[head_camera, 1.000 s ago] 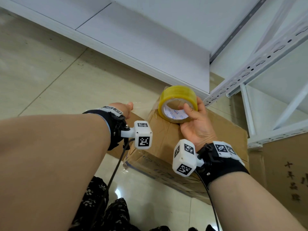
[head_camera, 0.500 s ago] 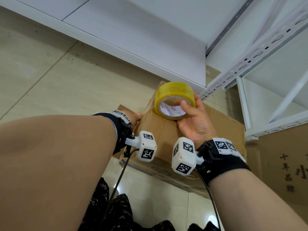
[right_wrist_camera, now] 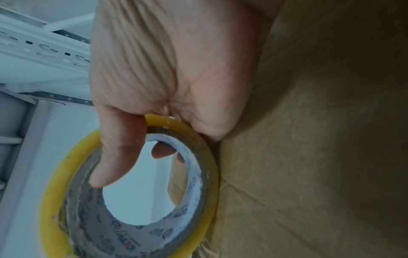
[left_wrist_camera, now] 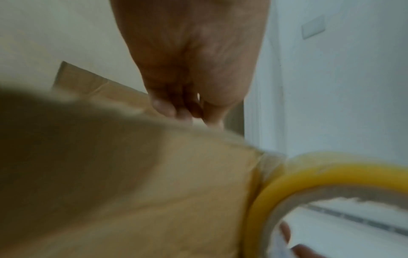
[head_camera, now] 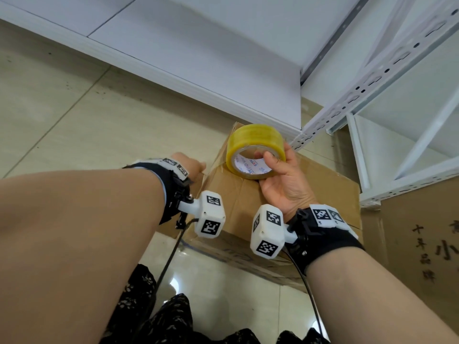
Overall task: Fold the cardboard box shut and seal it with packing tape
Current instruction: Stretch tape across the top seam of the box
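A brown cardboard box (head_camera: 323, 194) stands on the floor with its top flaps down. My right hand (head_camera: 275, 160) grips a yellow roll of packing tape (head_camera: 255, 137) at the box's far corner, thumb hooked into the core. The right wrist view shows the tape roll (right_wrist_camera: 53, 200) on edge against the cardboard box (right_wrist_camera: 309, 157), with fingers inside the ring. My left hand (head_camera: 191, 165) reaches over the box's left top edge. In the left wrist view the left hand (left_wrist_camera: 189, 115) has its fingertips bunched against that edge, above a side flap (left_wrist_camera: 92, 82). The tape roll (left_wrist_camera: 331, 171) shows at lower right.
A white metal shelf rack (head_camera: 372, 78) rises close behind and to the right of the box. A white panel (head_camera: 198, 45) runs along the floor behind it. Another cardboard box with printed characters (head_camera: 422, 244) stands at the right. Tiled floor (head_camera: 74, 108) lies to the left.
My left hand has slid a little closer onto the box's left edge. The right hand keeps the roll at the far corner, tipped slightly more upright.
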Available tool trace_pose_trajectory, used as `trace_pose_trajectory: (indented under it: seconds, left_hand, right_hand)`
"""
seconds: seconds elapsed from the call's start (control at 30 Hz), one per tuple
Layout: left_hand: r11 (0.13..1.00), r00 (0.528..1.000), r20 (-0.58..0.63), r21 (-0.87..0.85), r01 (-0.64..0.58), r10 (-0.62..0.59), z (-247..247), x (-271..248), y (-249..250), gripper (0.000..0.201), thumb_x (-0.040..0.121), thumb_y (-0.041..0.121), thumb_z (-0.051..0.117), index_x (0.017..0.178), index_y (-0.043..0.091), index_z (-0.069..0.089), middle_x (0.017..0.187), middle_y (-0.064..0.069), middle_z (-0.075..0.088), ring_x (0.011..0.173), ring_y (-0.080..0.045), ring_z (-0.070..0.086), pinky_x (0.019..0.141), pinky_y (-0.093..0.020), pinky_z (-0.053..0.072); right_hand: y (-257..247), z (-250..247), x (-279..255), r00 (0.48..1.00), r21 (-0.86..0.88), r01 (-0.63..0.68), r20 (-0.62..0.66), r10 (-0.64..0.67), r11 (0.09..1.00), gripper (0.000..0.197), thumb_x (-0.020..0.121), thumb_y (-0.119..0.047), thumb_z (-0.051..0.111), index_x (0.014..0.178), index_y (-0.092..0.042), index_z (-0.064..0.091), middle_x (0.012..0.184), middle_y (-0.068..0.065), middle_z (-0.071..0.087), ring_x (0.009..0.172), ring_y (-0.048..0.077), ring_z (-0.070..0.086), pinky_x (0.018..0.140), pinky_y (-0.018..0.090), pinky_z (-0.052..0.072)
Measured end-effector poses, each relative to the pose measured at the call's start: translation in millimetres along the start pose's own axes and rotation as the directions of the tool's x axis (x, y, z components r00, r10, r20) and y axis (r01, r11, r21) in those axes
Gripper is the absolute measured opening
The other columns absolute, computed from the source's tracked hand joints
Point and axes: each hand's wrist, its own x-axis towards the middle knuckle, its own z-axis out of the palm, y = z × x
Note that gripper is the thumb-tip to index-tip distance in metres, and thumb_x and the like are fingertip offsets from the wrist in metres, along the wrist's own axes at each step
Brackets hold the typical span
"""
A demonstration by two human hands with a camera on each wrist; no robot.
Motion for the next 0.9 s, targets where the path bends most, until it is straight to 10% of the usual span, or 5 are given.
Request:
trace_pose_trajectory:
  seconds: [0.3,0.4,0.5,0.9]
  left_hand:
    - [0.993,0.960,0.271,-0.070,0.094,-0.072,-1,-2,4,0.039,0.099,0.042,0.041,0.101,0.008,0.059,0.093,-0.006,0.062,0.072,-0.022,0.055,0.089,-0.039,0.046]
    - [0.983,0.942,0.334,-0.161,0.091,-0.033,-5,-10,11,0.060,0.099,0.051,0.035,0.134,0.004,0.047,0.133,-0.015,0.055,0.111,-0.033,0.059,0.097,-0.044,0.046]
    - [0.971,0.971,0.196,-0.220,-0.092,0.136,-4,-21,24,0.059,0.101,0.039,0.040,0.146,0.001,0.034,0.152,-0.022,0.030,0.140,-0.039,0.029,0.113,-0.047,0.027]
    - [0.985,0.957,0.247,0.045,-0.166,0.150,14,-43,13,0.059,0.104,0.043,0.022,0.142,0.002,0.038,0.145,-0.019,0.044,0.131,-0.034,0.046,0.091,-0.034,0.043]
  right_hand:
    - [0,0,0,0.999,0.057,-0.001,-0.042,0.004,0.998,0.043,0.075,0.007,0.061,0.108,-0.019,0.060,0.082,0.000,0.072,0.078,0.017,0.071,0.077,0.040,0.058]
    - [1,1,-1,0.999,0.057,-0.003,-0.049,0.005,0.998,0.044,0.074,0.007,0.062,0.109,-0.019,0.058,0.079,0.000,0.072,0.075,0.016,0.071,0.077,0.041,0.056]
    - [1,2,-1,0.999,0.056,0.004,-0.054,-0.001,0.998,0.044,0.073,0.007,0.062,0.109,-0.019,0.058,0.076,-0.001,0.072,0.073,0.015,0.071,0.076,0.041,0.055]
    - [3,-12,2,1.000,0.081,0.000,-0.016,0.001,0.997,0.045,0.073,0.007,0.063,0.110,-0.017,0.059,0.082,0.003,0.070,0.078,0.019,0.071,0.096,0.051,0.048]
